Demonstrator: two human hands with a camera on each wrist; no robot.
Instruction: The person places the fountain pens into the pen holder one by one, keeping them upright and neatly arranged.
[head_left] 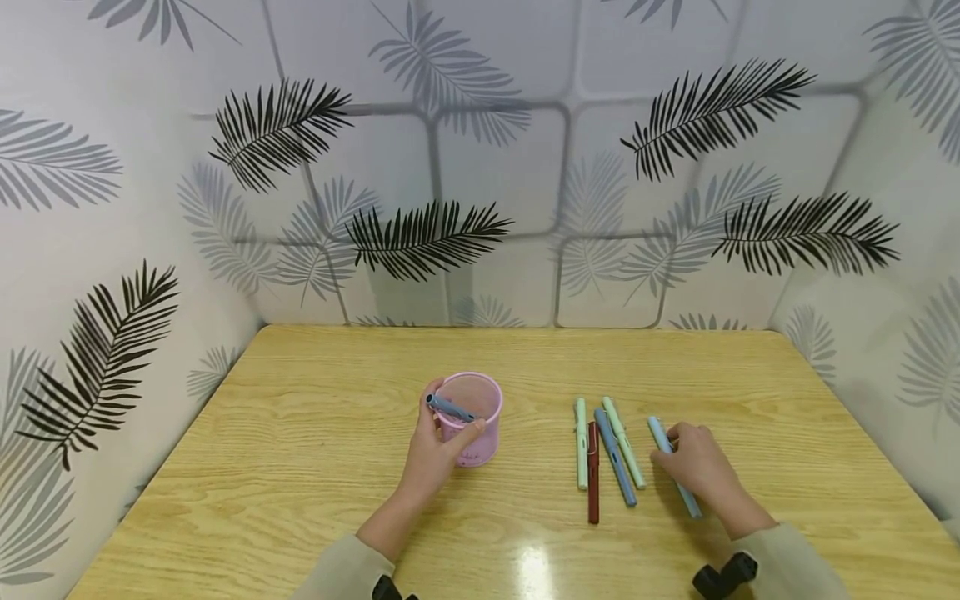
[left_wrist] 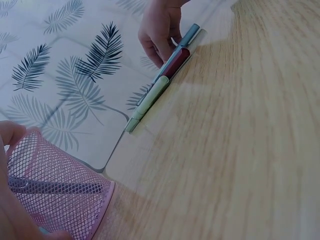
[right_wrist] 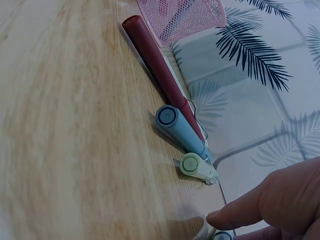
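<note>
My left hand grips a pink mesh pen cup, its thumb at the front and fingers round the far left side. Inside the cup a blue-grey pen leans with one end over the rim. At the right, my right hand pinches a light blue pen lying on the table, thumb and fingers on either side of it. In the right wrist view, only the end of that pen shows beneath the thumb.
Between the hands lie a pale green pen, a dark red pen, a blue pen and another pale green pen, roughly side by side. The wooden table ends at leaf-patterned walls behind and beside it.
</note>
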